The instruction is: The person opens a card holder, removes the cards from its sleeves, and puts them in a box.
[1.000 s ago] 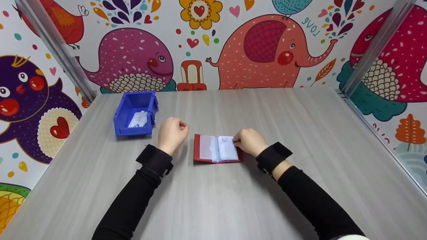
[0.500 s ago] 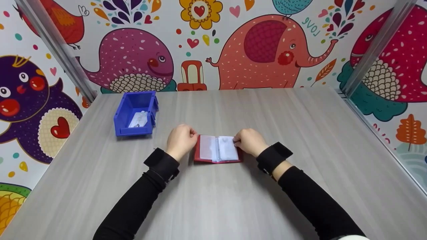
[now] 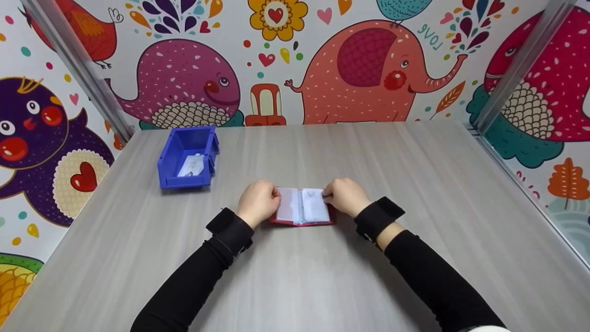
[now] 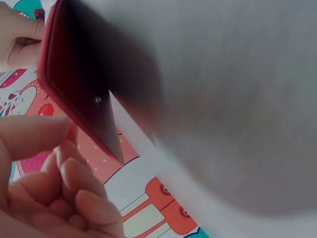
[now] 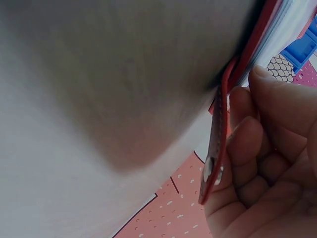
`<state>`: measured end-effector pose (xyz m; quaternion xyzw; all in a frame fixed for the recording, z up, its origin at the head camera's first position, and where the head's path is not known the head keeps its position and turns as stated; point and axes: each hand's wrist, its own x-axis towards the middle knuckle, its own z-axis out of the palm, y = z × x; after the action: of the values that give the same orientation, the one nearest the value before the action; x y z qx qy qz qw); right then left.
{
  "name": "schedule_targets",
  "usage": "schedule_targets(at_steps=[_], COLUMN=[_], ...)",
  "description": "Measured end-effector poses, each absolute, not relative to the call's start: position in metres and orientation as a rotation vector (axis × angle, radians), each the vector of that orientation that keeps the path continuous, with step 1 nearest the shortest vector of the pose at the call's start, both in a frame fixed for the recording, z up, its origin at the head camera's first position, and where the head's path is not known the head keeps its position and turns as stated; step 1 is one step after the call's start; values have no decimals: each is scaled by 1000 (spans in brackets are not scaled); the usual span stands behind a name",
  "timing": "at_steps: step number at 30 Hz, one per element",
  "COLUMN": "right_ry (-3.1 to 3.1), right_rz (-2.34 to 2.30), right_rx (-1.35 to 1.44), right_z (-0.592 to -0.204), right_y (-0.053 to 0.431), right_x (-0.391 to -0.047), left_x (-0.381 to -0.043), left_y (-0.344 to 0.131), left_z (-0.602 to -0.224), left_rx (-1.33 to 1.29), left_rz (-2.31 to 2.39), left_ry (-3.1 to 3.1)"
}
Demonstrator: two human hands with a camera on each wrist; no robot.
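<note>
A small red card holder lies spread on the table, its clear plastic sleeves facing up. At its left edge is my left hand; in the left wrist view the thumb and index finger pinch the red cover's edge, other fingers curled. My right hand holds the opposite side, thumb on the sleeves and curled fingers against the edge. Beside those fingers a red strap with a metal snap sticks out.
Back left on the grey table stands a blue bin with white cards inside. Walls printed with cartoon animals, joined by metal posts, enclose the table's back and sides.
My left hand has come right and toward me, from beside the card holder onto its left edge, and now pinches it. The right hand has stayed in place.
</note>
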<state>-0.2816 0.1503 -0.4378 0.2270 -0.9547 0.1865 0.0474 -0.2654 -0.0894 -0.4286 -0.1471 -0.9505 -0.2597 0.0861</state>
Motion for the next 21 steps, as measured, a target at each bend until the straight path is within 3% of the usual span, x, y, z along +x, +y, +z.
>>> schedule_targets(at_steps=[21], right_ry=[-2921], right_rz=[562], right_rx=[678], right_z=[-438], right_y=[150], right_x=[-282], left_x=[-266], left_y=[-89], left_z=[-434], left_rx=[-503], left_rz=[-648], left_ry=[-2949])
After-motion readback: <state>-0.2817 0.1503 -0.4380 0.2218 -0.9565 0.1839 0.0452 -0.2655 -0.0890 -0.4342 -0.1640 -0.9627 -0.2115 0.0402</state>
